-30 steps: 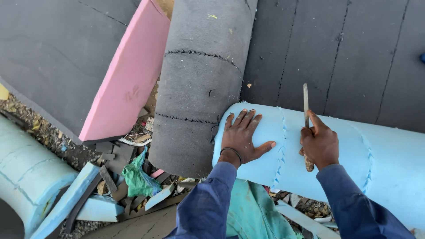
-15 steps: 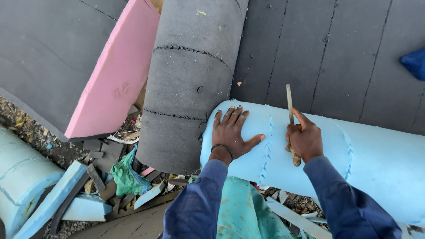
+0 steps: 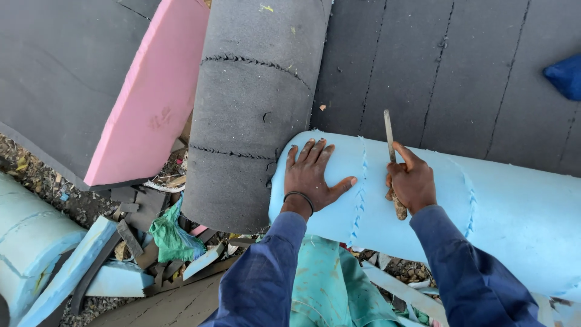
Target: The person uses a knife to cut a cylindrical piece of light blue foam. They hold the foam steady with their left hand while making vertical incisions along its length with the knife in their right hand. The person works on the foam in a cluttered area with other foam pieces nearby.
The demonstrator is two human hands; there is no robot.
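A light blue foam roll point(image 3: 508, 206) lies across the right side, with jagged seams running round it. My left hand point(image 3: 313, 175) rests flat on its left end, fingers spread, a dark band at the wrist. My right hand point(image 3: 411, 180) is closed on a knife point(image 3: 390, 142) with a wooden handle; the thin blade points away from me and lies on the blue foam, just right of a jagged seam point(image 3: 361, 181). Both sleeves are dark blue.
A grey foam roll point(image 3: 251, 115) stands next to the blue one on the left. A pink foam slab point(image 3: 151, 103) leans on dark grey sheets point(image 3: 460, 66). Foam offcuts, a green rag point(image 3: 172, 236) and another blue roll point(image 3: 30, 248) lie on the ground at left.
The view has shifted a little between frames. My right hand with the knife has come slightly toward my left hand along the roll. My left hand stays flat on the foam.
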